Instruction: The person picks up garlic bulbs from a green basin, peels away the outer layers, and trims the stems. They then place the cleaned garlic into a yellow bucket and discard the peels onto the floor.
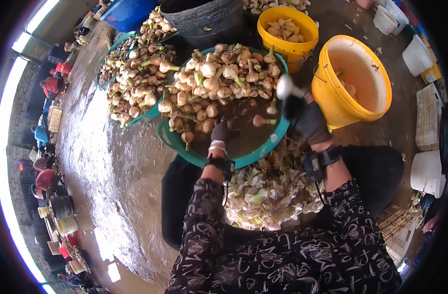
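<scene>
My left hand [223,132], in a dark glove, is over the green tub [170,138] with its fingers apart. It is beside the unpeeled garlic bulbs [209,83] heaped at the tub's far side, and nothing shows in its grip. My right hand [309,120], also gloved, is at the tub's right rim and holds a pale garlic bulb [285,87] by its stem, blurred by motion. A yellow bucket [327,88] stands just right of it, with a few pale bulbs inside. Loose garlic skins [270,191] are piled between my legs.
Another yellow bucket [295,55] holds peeled bulbs, beside a large black tub [199,24]. More garlic [136,83] is heaped at the left. White crates [428,117] line the right side. The floor [111,171] looks wet. Several people [52,85] sit along the far left wall.
</scene>
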`<state>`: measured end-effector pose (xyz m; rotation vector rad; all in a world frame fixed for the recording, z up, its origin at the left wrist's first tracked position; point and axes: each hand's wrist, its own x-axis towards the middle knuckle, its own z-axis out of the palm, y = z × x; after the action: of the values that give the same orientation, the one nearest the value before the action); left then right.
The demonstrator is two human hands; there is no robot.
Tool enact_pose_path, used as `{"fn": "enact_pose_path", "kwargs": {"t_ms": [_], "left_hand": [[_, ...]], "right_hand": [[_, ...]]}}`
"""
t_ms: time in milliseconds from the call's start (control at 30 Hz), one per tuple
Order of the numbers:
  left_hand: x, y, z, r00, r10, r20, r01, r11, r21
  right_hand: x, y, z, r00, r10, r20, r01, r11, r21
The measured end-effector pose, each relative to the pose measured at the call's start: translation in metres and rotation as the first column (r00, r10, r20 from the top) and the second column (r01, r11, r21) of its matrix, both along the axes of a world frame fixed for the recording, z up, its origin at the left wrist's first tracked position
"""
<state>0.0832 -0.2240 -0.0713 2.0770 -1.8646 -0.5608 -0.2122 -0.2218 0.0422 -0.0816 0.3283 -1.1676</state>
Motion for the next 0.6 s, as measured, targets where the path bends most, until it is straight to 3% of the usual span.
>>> {"fn": "enact_pose_path", "kwargs": {"t_ms": [33, 100, 133, 167, 200, 233, 267, 300, 333, 367, 400, 433, 467, 600], "left_hand": [[0.003, -0.014, -0.006, 1.000, -0.003, -0.006, 0.003, 1.000, -0.003], [0.006, -0.030, -0.019, 0.997, -0.081, -0.004, 0.080, 0.966, 0.246], [0.004, -0.035, -0.024, 0.991, -0.117, -0.060, 0.128, 0.967, 0.221], [-0.001, -0.030, -0.031, 0.991, -0.119, -0.068, 0.131, 0.965, 0.226], [-0.015, -0.012, -0.015, 0.867, 0.015, -0.499, 0.104, 0.972, 0.212], [-0.028, 0.005, 0.003, 0.555, 0.137, -0.820, 0.073, 0.975, 0.212], [-0.039, 0.022, 0.013, 0.557, 0.141, -0.819, 0.078, 0.972, 0.220], [-0.051, 0.040, 0.024, 0.628, 0.054, -0.777, 0.099, 0.984, 0.149], [-0.061, 0.059, 0.037, 0.690, -0.033, -0.723, 0.126, 0.989, 0.074], [-0.071, 0.076, 0.060, 0.652, -0.060, -0.756, 0.171, 0.983, 0.069], [-0.076, 0.089, 0.065, 0.740, -0.149, -0.656, 0.193, 0.981, -0.005], [-0.080, 0.099, 0.066, 0.812, -0.227, -0.537, 0.220, 0.972, -0.078], [-0.081, 0.105, 0.065, 0.814, -0.225, -0.535, 0.215, 0.973, -0.083], [-0.080, 0.123, 0.067, 0.816, -0.256, -0.519, 0.211, 0.967, -0.146]], "right_hand": [[-0.008, -0.014, 0.025, 0.992, 0.127, 0.030, -0.114, 0.956, -0.272], [-0.008, -0.013, 0.038, 0.967, -0.074, -0.242, 0.020, 0.976, -0.219], [0.002, -0.007, 0.033, 0.829, -0.118, -0.547, 0.020, 0.983, -0.181], [0.013, 0.005, 0.027, 0.597, -0.132, -0.791, 0.032, 0.989, -0.141], [0.018, 0.022, 0.025, 0.307, -0.147, -0.940, -0.158, 0.966, -0.203], [0.025, 0.024, -0.034, 0.185, -0.166, -0.968, -0.117, 0.975, -0.190], [0.042, 0.038, -0.046, 0.257, -0.021, -0.966, -0.056, 0.998, -0.036], [0.049, 0.050, -0.057, 0.257, -0.013, -0.966, -0.052, 0.998, -0.027], [0.053, 0.060, -0.066, 0.010, -0.140, -0.990, -0.159, 0.977, -0.140], [0.056, 0.068, -0.069, -0.221, -0.289, -0.931, -0.290, 0.931, -0.220], [0.058, 0.076, -0.060, -0.224, -0.289, -0.931, -0.291, 0.931, -0.219], [0.061, 0.083, -0.046, -0.134, -0.273, -0.953, -0.299, 0.927, -0.224], [0.063, 0.089, -0.037, -0.040, -0.256, -0.966, -0.308, 0.923, -0.232], [0.058, 0.103, -0.045, -0.144, -0.397, -0.906, -0.410, 0.857, -0.310]]}}
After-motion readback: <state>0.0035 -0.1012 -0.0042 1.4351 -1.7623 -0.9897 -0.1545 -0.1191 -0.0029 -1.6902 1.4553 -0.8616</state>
